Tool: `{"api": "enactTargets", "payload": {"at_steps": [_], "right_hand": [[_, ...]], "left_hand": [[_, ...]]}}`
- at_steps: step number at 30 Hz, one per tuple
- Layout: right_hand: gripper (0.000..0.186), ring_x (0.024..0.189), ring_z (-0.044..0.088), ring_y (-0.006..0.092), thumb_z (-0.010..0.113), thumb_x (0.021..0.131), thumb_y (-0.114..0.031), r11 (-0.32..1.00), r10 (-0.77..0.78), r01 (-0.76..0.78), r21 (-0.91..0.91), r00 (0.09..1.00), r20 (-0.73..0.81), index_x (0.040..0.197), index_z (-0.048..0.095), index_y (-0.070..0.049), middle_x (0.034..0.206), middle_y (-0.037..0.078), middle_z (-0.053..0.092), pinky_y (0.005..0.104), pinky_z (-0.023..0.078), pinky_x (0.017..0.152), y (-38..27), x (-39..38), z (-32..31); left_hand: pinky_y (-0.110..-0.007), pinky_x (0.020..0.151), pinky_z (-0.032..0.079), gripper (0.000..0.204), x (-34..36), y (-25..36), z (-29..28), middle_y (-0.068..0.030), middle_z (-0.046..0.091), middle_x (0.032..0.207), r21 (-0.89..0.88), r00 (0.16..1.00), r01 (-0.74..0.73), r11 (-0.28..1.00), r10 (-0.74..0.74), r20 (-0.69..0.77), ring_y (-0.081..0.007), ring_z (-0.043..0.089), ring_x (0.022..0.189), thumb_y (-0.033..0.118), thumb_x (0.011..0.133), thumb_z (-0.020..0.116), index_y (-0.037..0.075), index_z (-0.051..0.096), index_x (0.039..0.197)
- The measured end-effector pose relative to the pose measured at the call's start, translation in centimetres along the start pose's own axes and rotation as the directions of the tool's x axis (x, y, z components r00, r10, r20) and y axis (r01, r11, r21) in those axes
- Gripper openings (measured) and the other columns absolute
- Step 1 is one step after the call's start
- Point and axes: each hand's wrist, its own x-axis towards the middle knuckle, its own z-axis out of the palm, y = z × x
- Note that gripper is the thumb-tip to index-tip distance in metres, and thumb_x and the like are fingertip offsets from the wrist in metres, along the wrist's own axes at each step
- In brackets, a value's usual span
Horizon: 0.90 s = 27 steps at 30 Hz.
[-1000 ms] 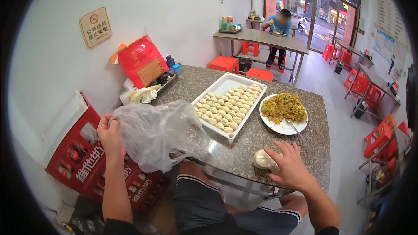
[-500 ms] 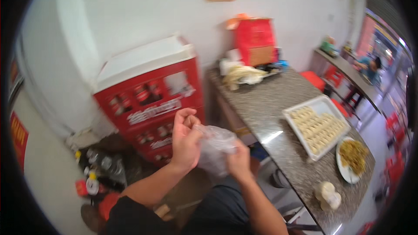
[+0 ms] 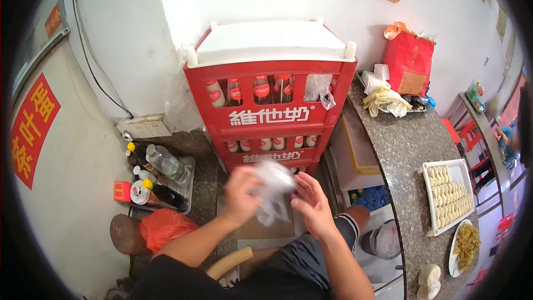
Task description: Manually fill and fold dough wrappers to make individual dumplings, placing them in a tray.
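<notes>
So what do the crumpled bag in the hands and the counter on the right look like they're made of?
The bag looks like thin clear plastic film: see-through, glossy, creased, though blurred by motion. Both the left hand and the right hand grip it. The counter looks like polished speckled grey stone, probably granite, with a light sheen.

So there's a stack of red bottle crates (image 3: 270, 112) with a white lid against the wall, and next to it a grey speckled stone counter (image 3: 408, 150) with a red gift bag (image 3: 411, 64) and some crumpled yellowish gloves (image 3: 385, 100) at the far end. Further along the counter sits a white tray of raw dumplings (image 3: 448, 194) and a plate of chopped filling (image 3: 466, 244). Down on the floor to the left you've got a metal tray of sauce bottles (image 3: 161, 180) and a red plastic bag (image 3: 164, 228) just beside a round wooden block (image 3: 123, 234)
</notes>
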Motion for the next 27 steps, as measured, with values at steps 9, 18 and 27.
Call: {"api": "enactTargets", "payload": {"at_steps": [9, 18, 27], "right_hand": [[0.063, 0.128, 0.063, 0.0220, 0.075, 0.094, 0.000, 0.949, 0.039, -0.067, -0.309, 0.995, -0.097, 0.152, 0.053, -0.005, 0.152, 0.010, 0.056, 0.0363, 0.054, 0.104, 2.2, -4.1, -5.1], [0.047, 0.118, 0.069, 0.0173, 0.076, 0.099, -0.008, 0.975, 0.074, -0.125, -0.185, 0.963, -0.259, 0.143, 0.061, -0.001, 0.138, 0.009, 0.068, 0.0335, 0.057, 0.099, 4.8, -8.2, -9.4], [0.040, 0.113, 0.069, 0.0134, 0.077, 0.101, -0.011, 0.987, 0.029, -0.066, -0.146, 0.970, -0.243, 0.138, 0.066, -0.004, 0.126, 0.006, 0.073, 0.0309, 0.056, 0.100, 2.5, -10.2, -9.8]], "left_hand": [[-0.043, 0.112, 0.047, 0.030, 14.0, -13.3, -11.7, -0.0181, 0.069, 0.124, 0.390, 0.882, 0.277, 0.878, -0.072, -0.466, -0.0357, 0.063, 0.125, 0.002, 0.087, 0.068, -0.004, 0.068, 0.117], [-0.047, 0.117, 0.045, 0.054, 16.7, -16.6, -7.8, -0.0105, 0.064, 0.146, -0.842, 0.877, 0.386, 0.376, -0.434, 0.208, -0.0277, 0.060, 0.134, 0.045, 0.114, 0.040, 0.007, 0.054, 0.150], [-0.052, 0.105, 0.055, 0.064, 17.9, -26.5, -9.7, -0.0060, 0.065, 0.136, -0.809, 0.843, 0.362, 0.464, -0.533, 0.072, -0.0255, 0.062, 0.124, 0.062, 0.107, 0.056, 0.016, 0.053, 0.152]]}}
